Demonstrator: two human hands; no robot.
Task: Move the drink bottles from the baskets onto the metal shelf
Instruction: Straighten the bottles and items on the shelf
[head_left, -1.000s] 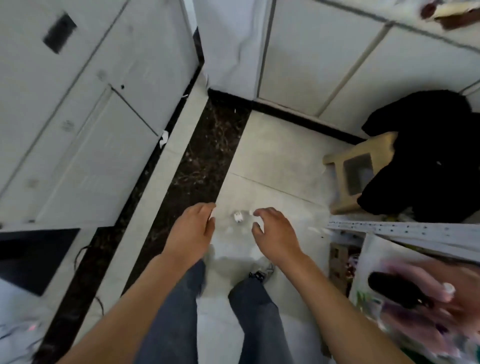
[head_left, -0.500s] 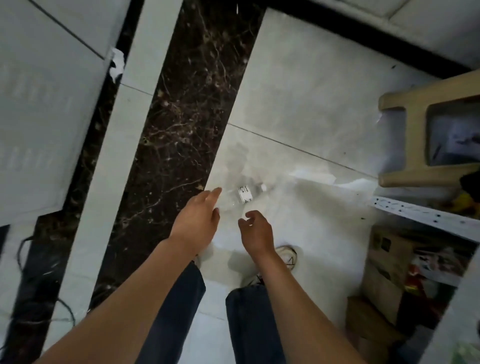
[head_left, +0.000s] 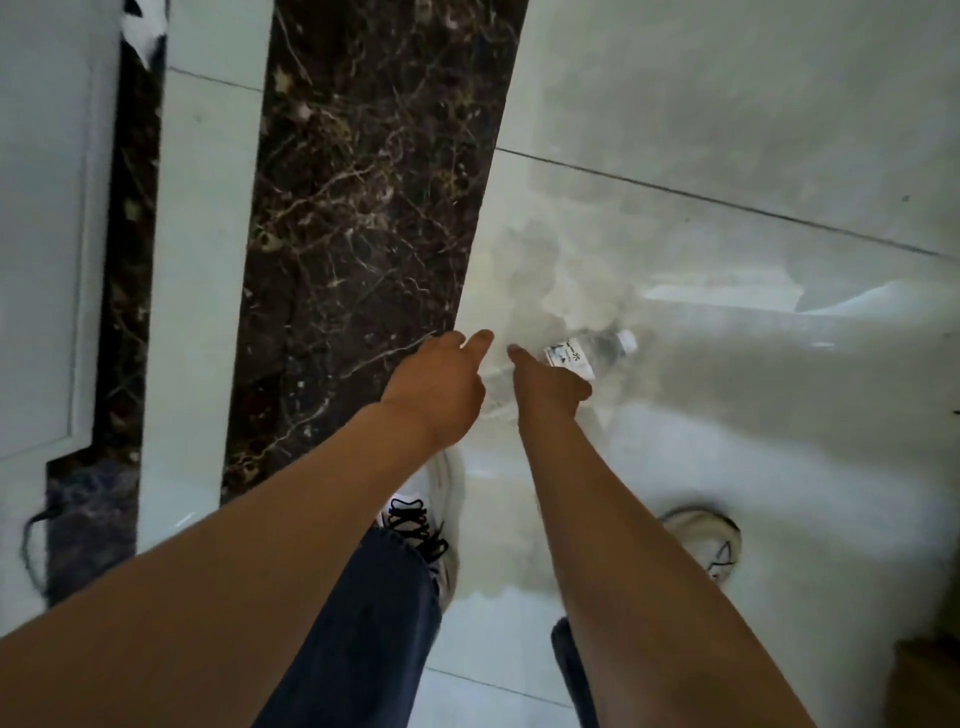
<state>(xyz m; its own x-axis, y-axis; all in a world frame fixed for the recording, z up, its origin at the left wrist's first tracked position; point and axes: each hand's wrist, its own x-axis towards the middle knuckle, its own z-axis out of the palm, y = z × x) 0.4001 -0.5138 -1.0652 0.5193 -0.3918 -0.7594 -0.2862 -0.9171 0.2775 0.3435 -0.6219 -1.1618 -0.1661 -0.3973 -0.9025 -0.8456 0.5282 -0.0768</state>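
A clear plastic water bottle (head_left: 597, 352) with a white label and white cap lies on its side on the pale floor tile, cap pointing right. My right hand (head_left: 545, 387) is over the bottle's lower half, fingers apart, and hides its base; I cannot tell whether it touches the bottle. My left hand (head_left: 439, 382) hovers just left of the bottle with its fingers stretched forward, holding nothing. No basket or metal shelf is in view.
A dark marble strip (head_left: 358, 208) runs along the floor left of the bottle, with a white panel (head_left: 41, 234) and a black cable (head_left: 31, 540) further left. My two white shoes (head_left: 431, 514) stand below the hands. A brown box corner (head_left: 930, 680) shows at bottom right.
The view has dropped closer to the floor, so the stool and shelf have left the frame. Both hands have come down to the bottle, and the right hand now covers its lower half.
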